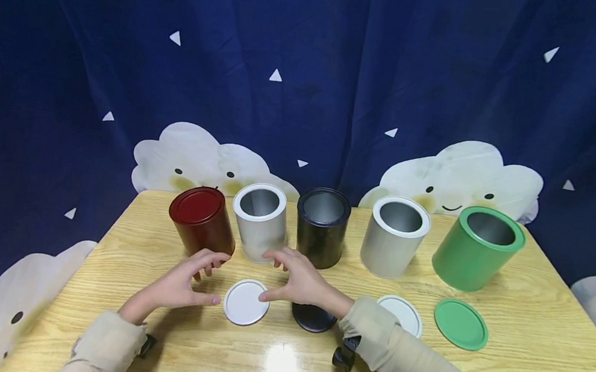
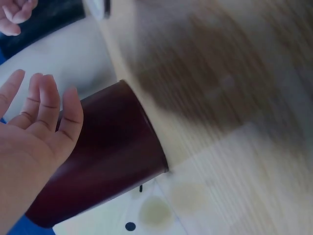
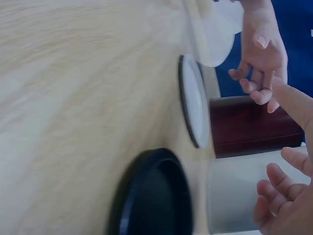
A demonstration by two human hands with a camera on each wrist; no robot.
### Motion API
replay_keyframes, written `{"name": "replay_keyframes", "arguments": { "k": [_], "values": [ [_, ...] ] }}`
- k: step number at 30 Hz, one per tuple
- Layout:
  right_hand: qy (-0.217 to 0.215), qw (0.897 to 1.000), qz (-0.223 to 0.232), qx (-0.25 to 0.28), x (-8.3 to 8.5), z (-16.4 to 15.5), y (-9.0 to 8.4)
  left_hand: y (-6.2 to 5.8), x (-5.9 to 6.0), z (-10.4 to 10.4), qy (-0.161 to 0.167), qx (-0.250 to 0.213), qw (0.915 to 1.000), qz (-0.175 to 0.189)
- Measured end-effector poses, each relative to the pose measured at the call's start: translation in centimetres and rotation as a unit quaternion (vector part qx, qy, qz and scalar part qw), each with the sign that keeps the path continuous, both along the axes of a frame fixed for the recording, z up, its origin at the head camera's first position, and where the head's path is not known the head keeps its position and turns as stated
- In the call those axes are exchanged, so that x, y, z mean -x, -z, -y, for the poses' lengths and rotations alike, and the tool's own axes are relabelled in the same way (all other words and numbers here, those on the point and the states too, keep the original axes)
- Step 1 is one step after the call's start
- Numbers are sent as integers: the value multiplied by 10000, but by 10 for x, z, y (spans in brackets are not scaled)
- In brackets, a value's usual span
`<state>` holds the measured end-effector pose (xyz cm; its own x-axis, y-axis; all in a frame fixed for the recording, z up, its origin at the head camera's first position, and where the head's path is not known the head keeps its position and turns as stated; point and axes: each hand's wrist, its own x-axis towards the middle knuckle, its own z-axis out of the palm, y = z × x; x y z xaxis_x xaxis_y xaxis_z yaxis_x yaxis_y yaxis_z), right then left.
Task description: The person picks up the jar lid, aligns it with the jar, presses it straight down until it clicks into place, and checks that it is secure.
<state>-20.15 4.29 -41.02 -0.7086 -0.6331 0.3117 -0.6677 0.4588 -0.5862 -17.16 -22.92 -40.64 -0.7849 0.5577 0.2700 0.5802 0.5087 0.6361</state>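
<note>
My left hand (image 1: 181, 283) hovers in front of the dark red can (image 1: 207, 222), which has its lid on. Its fingers are relaxed, with nothing between them. Above the table between the white lid (image 1: 242, 304) and the black lid (image 1: 313, 321) is my right hand (image 1: 301, 280), fingers spread and loosely bent, holding nothing. Its thumb overlaps the white lid's right edge in the head view. Behind that lid stands a white can (image 1: 262, 231) without a lid, its grey inside showing. The black can (image 1: 321, 237), also uncovered, is just beyond my right hand, which hides part of the black lid.
Farther right stand another open white can (image 1: 392, 244) and a larger open green can (image 1: 476, 250). A second white lid (image 1: 404, 314), partly behind my right sleeve, and a green lid (image 1: 460, 324) lie before them. A dark blue curtain (image 1: 311, 60) hangs behind the wooden table (image 1: 530, 362).
</note>
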Motion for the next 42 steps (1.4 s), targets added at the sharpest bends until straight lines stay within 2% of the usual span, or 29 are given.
{"name": "replay_keyframes", "arguments": {
  "k": [8, 17, 24, 27, 35, 42],
  "values": [
    [-25, 9995, 236, -191, -3, 0, 14, 10, 1, -2, 171, 81, 9995, 264],
    [191, 9940, 297, -1032, -4, 4, 24, 23, 5, -3, 420, 89, 9979, 489],
    [343, 9874, 455, -1478, -6, 9, 29, 27, 6, -3, 345, 534, 9934, 952],
    [390, 9849, 528, -1600, -8, 10, 30, 28, 7, -4, 330, 769, 9910, 1045],
    [429, 9837, 451, -1688, -10, 10, 31, 27, 8, -8, 358, 1265, 9877, 841],
    [414, 9820, 305, -1817, -9, 12, 32, 28, 7, -13, 209, 1545, 9859, 607]
  ]
}}
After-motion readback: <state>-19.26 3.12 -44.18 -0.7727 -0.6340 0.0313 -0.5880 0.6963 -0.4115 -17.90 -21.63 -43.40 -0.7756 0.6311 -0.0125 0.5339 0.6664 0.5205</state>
